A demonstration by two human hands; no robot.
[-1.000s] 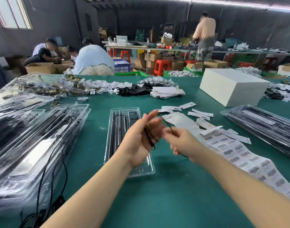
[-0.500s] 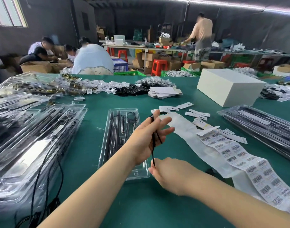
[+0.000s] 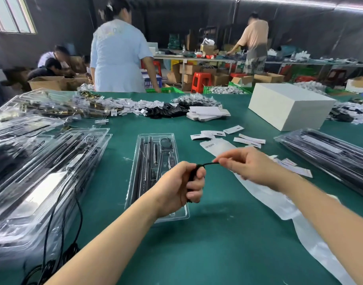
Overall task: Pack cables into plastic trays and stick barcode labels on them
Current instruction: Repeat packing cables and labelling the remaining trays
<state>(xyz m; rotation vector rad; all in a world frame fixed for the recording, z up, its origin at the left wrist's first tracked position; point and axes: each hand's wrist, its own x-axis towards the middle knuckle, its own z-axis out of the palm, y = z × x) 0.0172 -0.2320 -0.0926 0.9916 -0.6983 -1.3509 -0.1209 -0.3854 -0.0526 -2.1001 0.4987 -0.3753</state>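
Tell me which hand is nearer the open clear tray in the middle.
Left. The left hand holds the coiled black cable right over the tray; the right hand pinches the cable's end off to its right.

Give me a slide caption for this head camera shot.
Left hand grips a coiled black cable while right hand pinches its end above a clear plastic tray.

One camera only, worn on my head, wide-angle, so straight edges bow toward the frame's borders. It looks forward and down across the green bench point(image 3: 217, 233), near enough that my forearms enter from the bottom edge and my left hand point(image 3: 179, 187) and right hand point(image 3: 251, 163) sit mid-frame. Its upper part reaches past the bench's far edge into the room behind.
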